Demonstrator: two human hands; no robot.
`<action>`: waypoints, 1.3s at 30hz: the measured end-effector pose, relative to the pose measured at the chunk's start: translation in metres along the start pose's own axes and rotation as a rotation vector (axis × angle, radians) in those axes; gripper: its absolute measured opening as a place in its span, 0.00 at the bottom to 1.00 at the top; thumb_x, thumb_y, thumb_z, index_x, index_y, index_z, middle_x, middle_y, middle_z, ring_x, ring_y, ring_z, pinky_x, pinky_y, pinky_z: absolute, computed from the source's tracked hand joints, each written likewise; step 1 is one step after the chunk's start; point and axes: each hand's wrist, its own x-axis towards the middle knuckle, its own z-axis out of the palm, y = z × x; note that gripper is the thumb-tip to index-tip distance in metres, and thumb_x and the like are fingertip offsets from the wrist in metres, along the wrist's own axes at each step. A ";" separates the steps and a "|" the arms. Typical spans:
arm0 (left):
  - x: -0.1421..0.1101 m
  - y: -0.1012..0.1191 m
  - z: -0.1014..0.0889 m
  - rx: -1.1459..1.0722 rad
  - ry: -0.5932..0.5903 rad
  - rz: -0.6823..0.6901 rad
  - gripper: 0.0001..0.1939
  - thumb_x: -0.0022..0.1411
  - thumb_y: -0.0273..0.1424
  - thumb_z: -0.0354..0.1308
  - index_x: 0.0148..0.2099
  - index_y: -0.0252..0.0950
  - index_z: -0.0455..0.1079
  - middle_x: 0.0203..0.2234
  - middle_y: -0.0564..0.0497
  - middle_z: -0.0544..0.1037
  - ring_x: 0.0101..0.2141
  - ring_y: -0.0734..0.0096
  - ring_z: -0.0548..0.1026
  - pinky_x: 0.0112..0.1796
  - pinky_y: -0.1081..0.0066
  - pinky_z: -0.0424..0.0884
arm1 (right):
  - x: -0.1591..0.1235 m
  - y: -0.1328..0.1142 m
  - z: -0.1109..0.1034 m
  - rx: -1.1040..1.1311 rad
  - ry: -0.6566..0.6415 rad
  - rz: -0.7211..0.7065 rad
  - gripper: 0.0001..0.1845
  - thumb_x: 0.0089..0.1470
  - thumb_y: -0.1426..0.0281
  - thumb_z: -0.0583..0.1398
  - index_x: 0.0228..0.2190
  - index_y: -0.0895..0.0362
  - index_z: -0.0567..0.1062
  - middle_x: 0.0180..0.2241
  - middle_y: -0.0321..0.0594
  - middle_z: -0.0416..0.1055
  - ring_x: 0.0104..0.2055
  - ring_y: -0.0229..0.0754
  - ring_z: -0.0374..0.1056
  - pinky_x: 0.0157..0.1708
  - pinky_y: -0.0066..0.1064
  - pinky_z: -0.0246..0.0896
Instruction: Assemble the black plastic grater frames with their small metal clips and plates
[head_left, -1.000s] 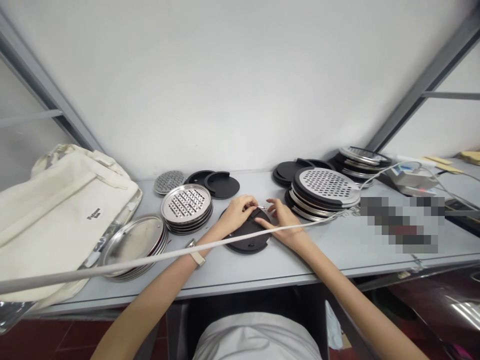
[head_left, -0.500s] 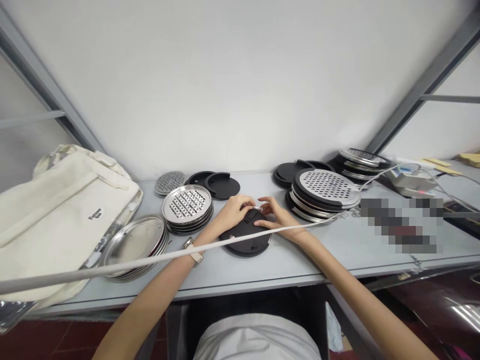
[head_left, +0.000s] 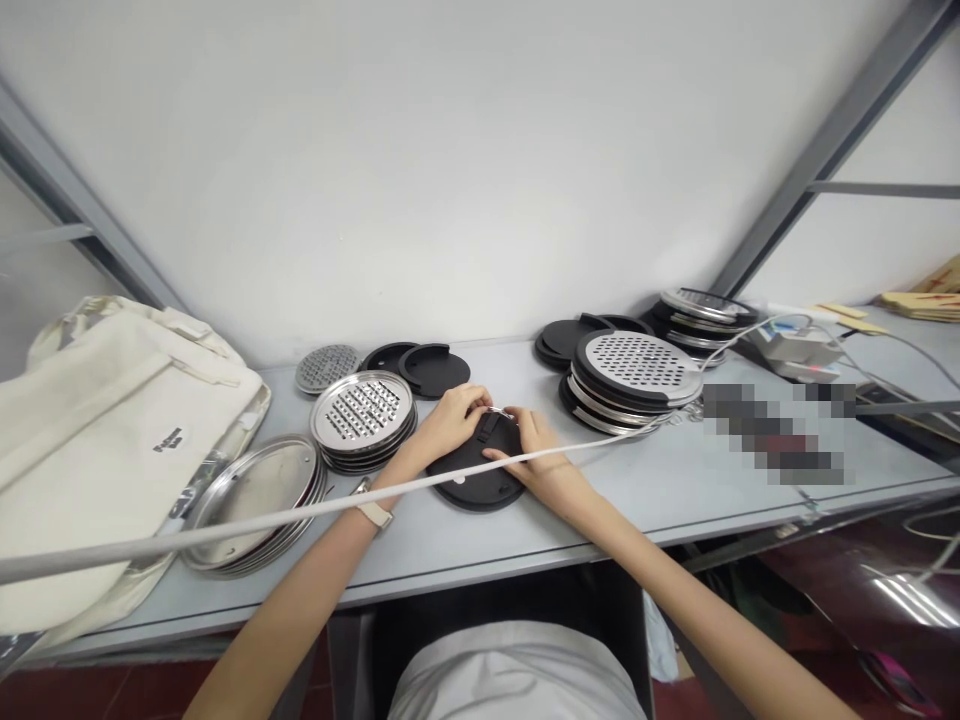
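Observation:
A round black disc lies on the table between my hands, with a raised rectangular part near its far side. At its far edge, a small shiny metal piece shows between my fingertips; its exact kind is too small to tell. My left hand pinches this piece from the left, fingers bent. My right hand grips the disc's right side, thumb on its top and fingers at the far edge by the metal piece. A white cable crosses in front of the disc and both wrists.
Left stand stacked metal plates and round graters, beside a cream bag. Behind are black discs. On the right are a taller grater stack and another stack. A blurred patch covers part of the table.
The metal piece, earlier sticking out between my hands, now lies close along the disc's far edge. My right hand has moved in left and closed around the disc's side. The view has shifted slightly.

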 end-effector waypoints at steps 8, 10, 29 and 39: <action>0.000 -0.003 -0.001 -0.008 -0.008 -0.027 0.10 0.58 0.20 0.49 0.36 0.35 0.70 0.32 0.51 0.75 0.35 0.71 0.72 0.38 0.72 0.66 | 0.021 0.026 -0.005 0.208 -0.177 0.099 0.44 0.44 0.56 0.64 0.55 0.59 0.51 0.43 0.51 0.63 0.47 0.52 0.65 0.46 0.48 0.63; 0.000 -0.003 -0.002 0.002 -0.003 -0.025 0.10 0.58 0.20 0.49 0.36 0.35 0.70 0.32 0.51 0.75 0.34 0.72 0.72 0.38 0.72 0.66 | 0.025 0.026 -0.009 0.245 -0.230 0.098 0.45 0.44 0.55 0.64 0.56 0.59 0.50 0.47 0.54 0.61 0.48 0.52 0.64 0.47 0.49 0.61; 0.000 -0.008 -0.005 0.066 0.062 -0.112 0.08 0.58 0.22 0.52 0.35 0.34 0.72 0.31 0.51 0.76 0.34 0.70 0.74 0.39 0.71 0.68 | 0.046 0.037 -0.020 0.427 -0.429 0.035 0.44 0.42 0.57 0.66 0.55 0.54 0.51 0.54 0.51 0.57 0.53 0.47 0.63 0.52 0.45 0.59; 0.001 -0.008 -0.006 0.031 0.062 -0.108 0.09 0.57 0.21 0.54 0.36 0.35 0.74 0.31 0.52 0.79 0.34 0.71 0.75 0.39 0.73 0.68 | 0.080 0.020 0.007 0.186 -0.044 0.166 0.12 0.59 0.63 0.49 0.38 0.58 0.64 0.28 0.38 0.70 0.30 0.38 0.66 0.34 0.30 0.61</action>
